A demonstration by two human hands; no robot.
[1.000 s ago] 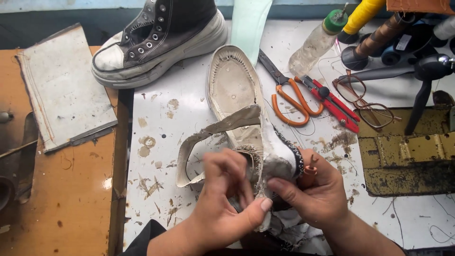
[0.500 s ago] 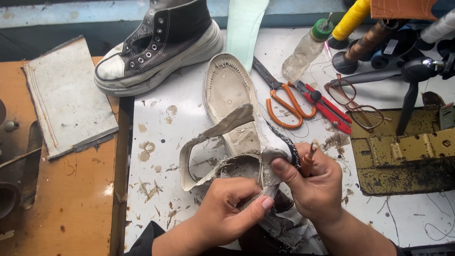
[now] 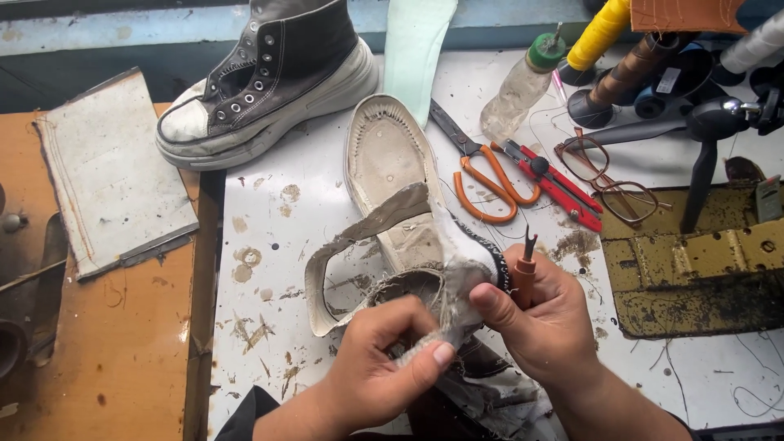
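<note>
A worn, taken-apart shoe [image 3: 392,163] lies sole-up on the white table [image 3: 269,212], its torn grey upper peeled back toward me. My left hand [image 3: 384,359] pinches a frayed strip of that upper [image 3: 445,322] between thumb and fingers. My right hand [image 3: 543,318] grips the shoe's heel end with its fingers and also holds a small orange-handled seam ripper [image 3: 524,261], forked tip pointing up.
A black high-top sneaker [image 3: 269,82] stands at the back left. Orange scissors [image 3: 482,180], a red cutter [image 3: 555,175], eyeglasses [image 3: 608,175], a plastic bottle [image 3: 518,86] and thread spools [image 3: 600,33] lie at the right. A grey board [image 3: 110,171] rests on the wooden bench.
My right hand has turned so the seam ripper tip stands upright beside the heel. My left hand has pulled the frayed strip lower and tighter. The view has shifted slightly.
</note>
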